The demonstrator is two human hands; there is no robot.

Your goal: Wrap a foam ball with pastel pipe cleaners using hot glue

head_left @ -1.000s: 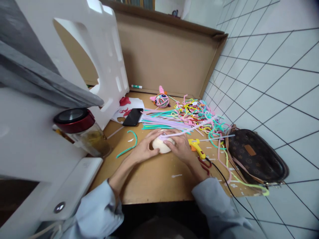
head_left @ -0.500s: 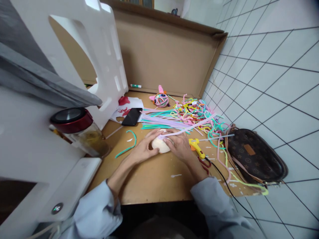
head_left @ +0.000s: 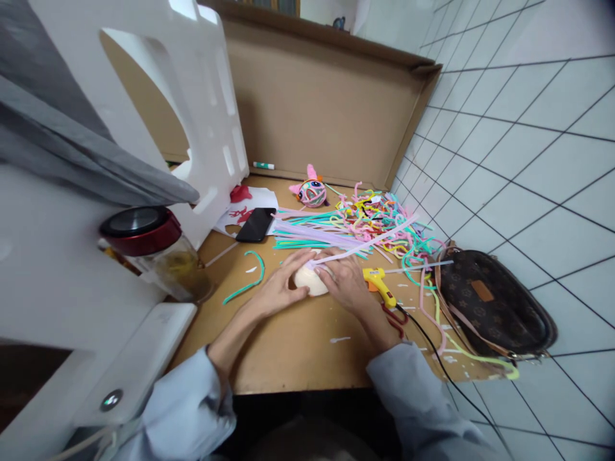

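Note:
A white ball point(head_left: 311, 282) rests between my hands over the table's middle. My left hand point(head_left: 283, 285) is wrapped round its left side, thumb low on the near face. From the right, my right hand point(head_left: 346, 280) closes on the ball, its fingertips pressing at the top. A lilac pipe cleaner point(head_left: 372, 242) lies against the top of the ball under the fingers; its loose end reaches up to the right. Close beside my right hand lies a yellow hot glue gun point(head_left: 381, 285), a glue stick out of its back.
Behind the hands lie straight pipe cleaners point(head_left: 312, 237), a tangled heap point(head_left: 379, 214), a black phone point(head_left: 257, 224) and a decorated pink-eared ball point(head_left: 312, 192). A lidded bottle point(head_left: 154, 250) stands left. A brown bag point(head_left: 494, 301) lies right, near the glue gun's cord point(head_left: 427, 336).
Hardly anything differs. Both hands keep their hold on the white ball and the lilac pipe cleaner; the whole view has shifted very slightly.

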